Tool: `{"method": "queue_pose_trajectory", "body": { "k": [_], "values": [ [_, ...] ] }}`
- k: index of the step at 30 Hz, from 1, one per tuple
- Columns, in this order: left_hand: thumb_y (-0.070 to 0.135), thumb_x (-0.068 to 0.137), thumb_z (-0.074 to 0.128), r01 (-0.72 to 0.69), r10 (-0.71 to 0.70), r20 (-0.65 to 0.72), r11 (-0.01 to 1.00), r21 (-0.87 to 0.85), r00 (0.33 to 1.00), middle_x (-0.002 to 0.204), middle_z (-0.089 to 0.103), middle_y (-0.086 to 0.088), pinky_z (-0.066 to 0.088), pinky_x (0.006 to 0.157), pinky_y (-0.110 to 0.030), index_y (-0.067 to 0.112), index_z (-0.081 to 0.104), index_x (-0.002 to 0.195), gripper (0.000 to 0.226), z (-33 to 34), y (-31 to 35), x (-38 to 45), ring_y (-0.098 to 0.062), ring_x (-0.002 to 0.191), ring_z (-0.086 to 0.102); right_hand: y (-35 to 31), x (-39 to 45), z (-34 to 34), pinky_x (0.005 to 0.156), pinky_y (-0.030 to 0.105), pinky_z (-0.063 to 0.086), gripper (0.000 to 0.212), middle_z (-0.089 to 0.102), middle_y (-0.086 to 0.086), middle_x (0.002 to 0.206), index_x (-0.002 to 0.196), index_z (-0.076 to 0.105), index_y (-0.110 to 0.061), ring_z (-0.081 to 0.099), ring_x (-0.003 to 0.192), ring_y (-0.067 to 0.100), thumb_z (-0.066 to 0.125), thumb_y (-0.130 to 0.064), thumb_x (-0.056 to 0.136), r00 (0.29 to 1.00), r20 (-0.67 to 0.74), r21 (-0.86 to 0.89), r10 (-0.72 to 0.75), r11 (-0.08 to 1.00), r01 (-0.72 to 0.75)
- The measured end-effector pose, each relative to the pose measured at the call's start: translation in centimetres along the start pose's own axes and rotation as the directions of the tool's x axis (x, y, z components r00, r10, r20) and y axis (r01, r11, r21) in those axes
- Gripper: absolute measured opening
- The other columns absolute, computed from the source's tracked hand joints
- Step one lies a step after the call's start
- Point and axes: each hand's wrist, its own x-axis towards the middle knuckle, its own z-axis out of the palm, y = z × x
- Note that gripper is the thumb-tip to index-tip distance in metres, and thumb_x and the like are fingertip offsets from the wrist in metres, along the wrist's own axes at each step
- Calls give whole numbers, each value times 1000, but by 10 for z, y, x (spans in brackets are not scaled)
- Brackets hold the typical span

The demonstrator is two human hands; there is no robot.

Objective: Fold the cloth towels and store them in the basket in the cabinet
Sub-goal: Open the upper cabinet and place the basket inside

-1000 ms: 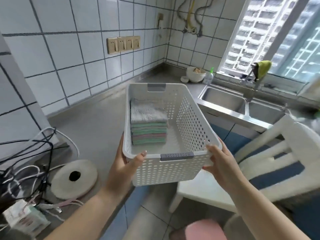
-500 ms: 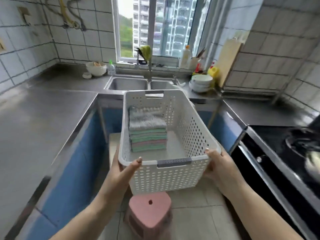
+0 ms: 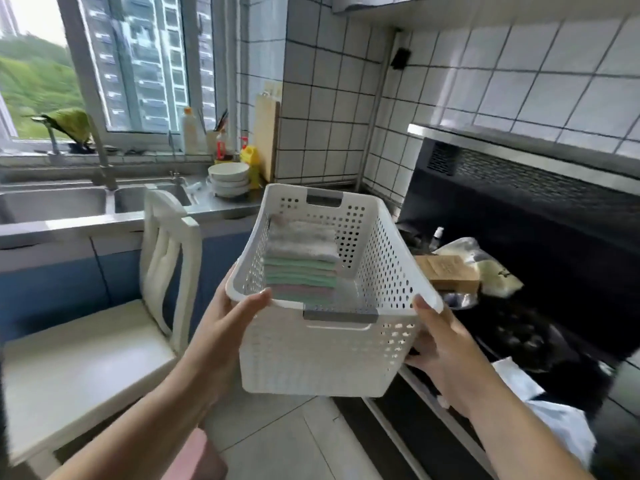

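Carrying the white basket [image 3: 332,344] mid-air, clear of any counter, above the floor between the white chair [image 3: 104,341] and the black stove [image 3: 519,327]. Folded towels [image 3: 300,261] stacked against the left wall inside, grey on top, green and pink below. Left hand [image 3: 221,327] clamped on the near left corner, thumb hooked over the rim, fingers hidden behind the wall. Right hand [image 3: 446,344] gripping the near right corner, thumb tip on the rim, fingers [image 3: 417,358] curled under the side. Best kept level, going by the stack sitting off-centre: slow turn, rim flat, both grips firm. No cabinet in view yet. Worth steering the right corner wide of the stove edge and the bags [image 3: 474,261] lying there.
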Motion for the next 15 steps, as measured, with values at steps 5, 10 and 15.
{"method": "queue_pose_trajectory", "body": {
  "k": [5,10,15],
  "values": [
    [47,65,73,-48,59,163,996,-71,985,95,73,5,50,74,-32,32,57,117,56,65,21,50,-12,88,69,-56,-9,-46,94,50,48,104,65,-5,122,133,43,-35,63,111,18,86,-57,41,976,-68,-92,-207,975,200],
    [59,67,72,-127,173,355,980,-150,919,99,72,1,55,65,-24,38,61,111,51,122,46,96,-14,88,70,-111,-3,-72,75,28,57,91,70,-2,108,115,56,-35,68,99,17,91,-51,32,903,-159,-216,-400,906,364],
    [36,62,77,-237,286,439,957,-165,852,105,70,-6,57,70,-38,28,52,121,65,175,65,155,-26,94,69,-163,14,-93,74,34,57,91,72,-5,101,107,55,-33,69,96,17,91,-52,25,799,-284,-316,-530,839,443]
  ]
}}
